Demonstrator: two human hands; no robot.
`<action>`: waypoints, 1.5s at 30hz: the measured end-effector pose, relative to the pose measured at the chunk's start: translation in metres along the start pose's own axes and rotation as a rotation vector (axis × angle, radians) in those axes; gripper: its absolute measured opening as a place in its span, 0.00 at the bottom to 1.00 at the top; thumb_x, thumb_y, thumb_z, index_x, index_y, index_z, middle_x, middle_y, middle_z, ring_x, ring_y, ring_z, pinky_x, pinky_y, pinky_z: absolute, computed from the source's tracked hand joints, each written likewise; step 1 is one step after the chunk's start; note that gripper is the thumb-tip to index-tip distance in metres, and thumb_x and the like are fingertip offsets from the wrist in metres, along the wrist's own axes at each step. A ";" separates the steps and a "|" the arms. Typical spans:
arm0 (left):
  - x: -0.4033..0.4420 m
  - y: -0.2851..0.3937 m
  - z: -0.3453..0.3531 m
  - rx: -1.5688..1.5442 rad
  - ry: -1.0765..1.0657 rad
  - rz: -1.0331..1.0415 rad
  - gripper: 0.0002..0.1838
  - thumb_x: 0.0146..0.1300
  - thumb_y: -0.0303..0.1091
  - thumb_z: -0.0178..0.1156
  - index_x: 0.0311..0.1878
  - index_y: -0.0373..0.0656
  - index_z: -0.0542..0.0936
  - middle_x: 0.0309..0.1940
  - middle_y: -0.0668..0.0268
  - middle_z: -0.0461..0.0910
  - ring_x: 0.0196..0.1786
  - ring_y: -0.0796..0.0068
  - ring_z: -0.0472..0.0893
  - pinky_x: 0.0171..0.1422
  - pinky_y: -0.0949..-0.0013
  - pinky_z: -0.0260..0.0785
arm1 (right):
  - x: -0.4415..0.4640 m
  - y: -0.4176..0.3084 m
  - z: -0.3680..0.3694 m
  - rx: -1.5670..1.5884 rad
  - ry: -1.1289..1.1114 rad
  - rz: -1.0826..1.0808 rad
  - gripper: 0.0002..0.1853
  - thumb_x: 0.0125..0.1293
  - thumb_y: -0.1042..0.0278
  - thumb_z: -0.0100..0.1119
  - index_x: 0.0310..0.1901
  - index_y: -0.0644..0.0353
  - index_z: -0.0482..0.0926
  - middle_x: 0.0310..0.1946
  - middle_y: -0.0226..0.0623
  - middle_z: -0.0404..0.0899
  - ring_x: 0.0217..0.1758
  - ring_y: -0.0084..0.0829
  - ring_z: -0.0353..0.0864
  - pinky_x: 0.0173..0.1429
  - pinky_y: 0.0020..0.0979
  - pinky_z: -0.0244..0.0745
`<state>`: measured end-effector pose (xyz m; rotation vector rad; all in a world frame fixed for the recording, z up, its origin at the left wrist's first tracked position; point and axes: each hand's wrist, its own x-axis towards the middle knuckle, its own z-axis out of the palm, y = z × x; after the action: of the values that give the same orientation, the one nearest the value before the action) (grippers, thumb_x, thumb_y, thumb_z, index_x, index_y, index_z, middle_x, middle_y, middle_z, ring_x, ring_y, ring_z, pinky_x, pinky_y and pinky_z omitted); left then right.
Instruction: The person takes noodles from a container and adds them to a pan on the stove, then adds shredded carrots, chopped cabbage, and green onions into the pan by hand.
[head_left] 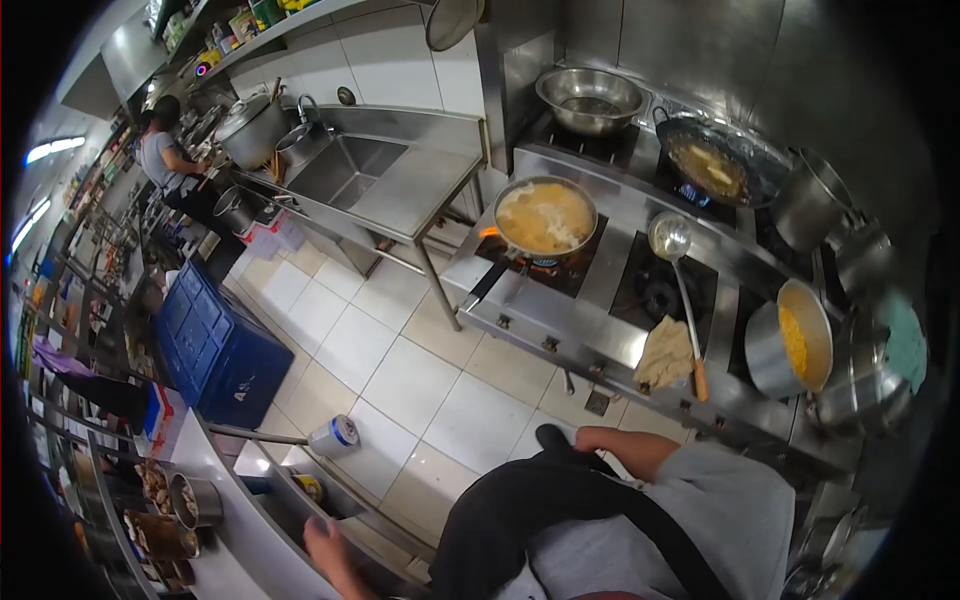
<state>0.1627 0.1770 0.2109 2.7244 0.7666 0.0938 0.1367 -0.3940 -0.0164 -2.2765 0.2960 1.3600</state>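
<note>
My left hand [325, 545] hangs over the counter edge at the lower left, its fingers loosely apart and nothing visible in it. Beside my dark apron [500, 510], my right hand [592, 438] is low in front of the stove; its fingers are hard to make out. On the front left burner, over a flame, sits a pan of yellowish, bubbling food [545, 217]. A ladle [683, 275] lies across the stove beside a folded beige cloth [666, 354]. Pieces fry in oil in a dark wok [708, 165] at the back.
A steel bowl [590, 97] and a pot with yellow food [788, 337] stand on the stove. Left are a sink [350, 172], a blue bin [215, 345] and a tub [334, 436] on the tiles. Another person [165, 160] stands at the far left.
</note>
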 end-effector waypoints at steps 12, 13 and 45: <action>-0.104 0.251 0.203 -0.007 -1.180 0.574 0.28 0.63 0.53 0.59 0.59 0.43 0.76 0.54 0.49 0.80 0.58 0.52 0.79 0.60 0.56 0.72 | -0.118 0.085 -0.165 0.404 1.068 0.031 0.13 0.57 0.62 0.62 0.41 0.62 0.79 0.35 0.50 0.82 0.41 0.52 0.81 0.45 0.46 0.75; -0.102 0.258 0.202 -0.005 -1.173 0.604 0.28 0.63 0.53 0.60 0.59 0.43 0.76 0.53 0.49 0.81 0.56 0.52 0.80 0.59 0.57 0.72 | -0.133 0.096 -0.158 0.419 1.052 0.041 0.13 0.57 0.62 0.62 0.41 0.62 0.79 0.35 0.50 0.82 0.41 0.52 0.81 0.45 0.46 0.75; -0.106 0.259 0.210 -0.926 -1.265 -0.477 0.22 0.71 0.41 0.56 0.61 0.38 0.70 0.51 0.54 0.79 0.47 0.62 0.81 0.51 0.60 0.75 | -0.040 -0.060 -0.150 0.292 0.296 -0.480 0.18 0.50 0.62 0.64 0.44 0.59 0.82 0.36 0.48 0.84 0.41 0.43 0.85 0.47 0.42 0.78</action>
<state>0.2321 -0.1454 0.0945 1.2394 0.6440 -0.9892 0.2576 -0.4185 0.0952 -2.1125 0.0297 0.6927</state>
